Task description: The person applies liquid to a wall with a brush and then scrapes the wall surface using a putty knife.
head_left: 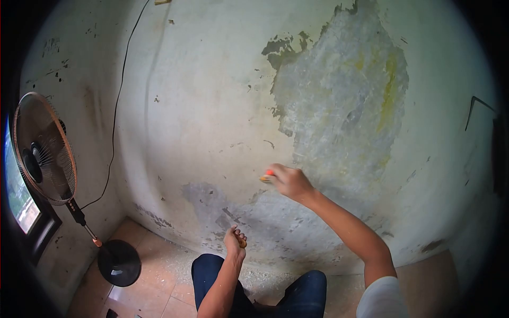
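Grey bare plaster (344,100) shows through the pale paint on this wall (212,95), one big patch up high with yellowish streaks, plus more of it spreading down low. The left hand (234,241) is down by the lower patch, fingers wrapped around the orange-brown handle (242,243) of some tool; its far end is too unclear to make out. The right hand (290,183) is higher up, in front of the wall, pretty blurry, with its fingers curled onto a small red-and-yellow object (266,176). Can't tell exactly what that is, or if it's touching the wall.

Both knees, in dark blue trousers (305,297), are near the base of the wall, and pale flakes (260,279) are scattered over the tiled floor (177,294) around there. Off to the left, a standing fan (45,148) sits by the window (21,191), with a black cord (115,114) running up the wall.
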Demonstrator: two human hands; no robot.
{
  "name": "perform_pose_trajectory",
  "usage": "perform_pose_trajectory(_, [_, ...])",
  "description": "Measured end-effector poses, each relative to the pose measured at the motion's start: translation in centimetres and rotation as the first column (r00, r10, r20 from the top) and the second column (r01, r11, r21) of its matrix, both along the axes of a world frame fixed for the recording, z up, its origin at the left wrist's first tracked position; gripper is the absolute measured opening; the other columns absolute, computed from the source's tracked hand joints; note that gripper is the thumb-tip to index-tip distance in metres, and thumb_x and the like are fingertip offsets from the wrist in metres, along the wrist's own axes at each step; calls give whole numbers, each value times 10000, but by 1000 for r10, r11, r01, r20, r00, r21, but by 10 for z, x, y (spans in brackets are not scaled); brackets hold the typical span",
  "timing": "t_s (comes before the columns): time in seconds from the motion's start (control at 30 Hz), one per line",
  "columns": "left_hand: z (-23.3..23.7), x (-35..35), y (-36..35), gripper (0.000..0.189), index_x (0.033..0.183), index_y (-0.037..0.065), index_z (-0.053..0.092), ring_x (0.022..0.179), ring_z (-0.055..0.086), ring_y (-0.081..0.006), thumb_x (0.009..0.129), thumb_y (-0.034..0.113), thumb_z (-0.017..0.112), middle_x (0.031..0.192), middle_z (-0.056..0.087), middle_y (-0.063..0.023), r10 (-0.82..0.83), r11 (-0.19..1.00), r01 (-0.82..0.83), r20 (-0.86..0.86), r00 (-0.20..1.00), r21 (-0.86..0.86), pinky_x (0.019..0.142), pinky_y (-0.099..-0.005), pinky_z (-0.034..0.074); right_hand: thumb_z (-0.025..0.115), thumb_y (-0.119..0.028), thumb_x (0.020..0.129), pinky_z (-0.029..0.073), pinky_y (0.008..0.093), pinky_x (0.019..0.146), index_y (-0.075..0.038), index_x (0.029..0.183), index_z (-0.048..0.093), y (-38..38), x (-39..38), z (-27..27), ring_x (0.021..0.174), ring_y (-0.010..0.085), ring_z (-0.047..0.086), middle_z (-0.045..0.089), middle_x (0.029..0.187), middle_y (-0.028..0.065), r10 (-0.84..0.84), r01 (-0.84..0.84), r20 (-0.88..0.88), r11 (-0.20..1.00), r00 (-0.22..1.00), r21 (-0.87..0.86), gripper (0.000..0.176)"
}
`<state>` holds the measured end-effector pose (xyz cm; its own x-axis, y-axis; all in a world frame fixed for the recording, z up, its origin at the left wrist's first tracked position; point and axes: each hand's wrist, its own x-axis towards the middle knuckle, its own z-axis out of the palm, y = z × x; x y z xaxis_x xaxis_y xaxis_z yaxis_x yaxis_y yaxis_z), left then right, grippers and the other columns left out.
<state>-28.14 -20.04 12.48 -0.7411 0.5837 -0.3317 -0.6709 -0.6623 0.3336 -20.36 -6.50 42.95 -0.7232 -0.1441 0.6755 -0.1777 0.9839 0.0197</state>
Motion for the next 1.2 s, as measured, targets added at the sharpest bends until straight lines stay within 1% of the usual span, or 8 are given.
perform_pose_trajectory(0.2, [-5,-7,3,183,1174,113,589,679,488,-155,1030,223,564,779,495,20,-23,999,22,-46,999,-34,643,-331,427,691,-117,1008,557,340,716,-23,1078,708,81,194,-113,798,194,717,732,900,138,-485,375,-93,771,870,-515,118])
perform_pose_trajectory(0.33, [-7,4,15,199,1194,107,591,666,466,-149,1042,234,569,780,465,19,-75,994,69,-66,995,-88,642,-322,429,659,-145,1048,675,385,827,39,1223,631,111,399,-292,1015,255,713,680,1142,155,-836,120,-89,182,542,-976,256])
perform_pose_trajectory(0.57, [-15,53,52,166,1167,105,595,599,411,-101,1023,185,573,702,418,46,-304,941,275,-139,942,-197,611,-283,409,681,-173,1038,699,442,901,176,1090,562,-93,668,-502,921,360,741,637,989,242,-885,-621,197,124,-422,-774,372])
perform_pose_trajectory(0.73, [-68,100,81,243,1207,87,599,599,394,-62,1088,291,544,755,449,57,-487,856,411,-220,845,-314,608,-241,409,520,-235,1073,575,301,717,-28,930,629,-228,794,-717,793,156,622,586,850,34,-858,-487,295,-61,-421,-871,275])
perform_pose_trajectory(0.8, [-92,112,95,273,1273,68,576,577,368,-72,1111,278,512,749,427,39,-577,786,462,-218,787,-410,546,-237,381,571,-287,1048,523,326,723,-78,1031,708,-239,779,-714,782,157,593,639,898,19,-634,12,559,-667,-534,-745,252])
perform_pose_trajectory(0.83, [-89,130,101,279,1272,60,575,562,333,-73,1113,279,507,734,377,44,-617,732,467,-192,764,-497,532,-244,367,670,-169,999,559,334,759,-69,1030,690,-236,763,-697,830,174,633,626,922,18,-855,-563,247,63,-457,-824,107])
perform_pose_trajectory(0.87, [-85,146,105,282,1268,60,577,550,309,-75,1111,284,510,735,363,42,-660,667,478,-155,735,-571,511,-251,352,704,-127,981,608,338,795,-29,1048,689,-228,747,-677,881,189,675,659,953,46,-800,-570,243,145,-549,-809,120])
perform_pose_trajectory(1.2, [-119,201,91,401,1242,41,590,545,418,-36,1093,414,592,738,466,38,-803,546,209,-436,407,-811,380,-177,253,690,-266,1042,617,266,721,41,1130,728,-138,744,-657,803,171,765,752,948,91,-689,-455,463,-214,-557,-865,321])
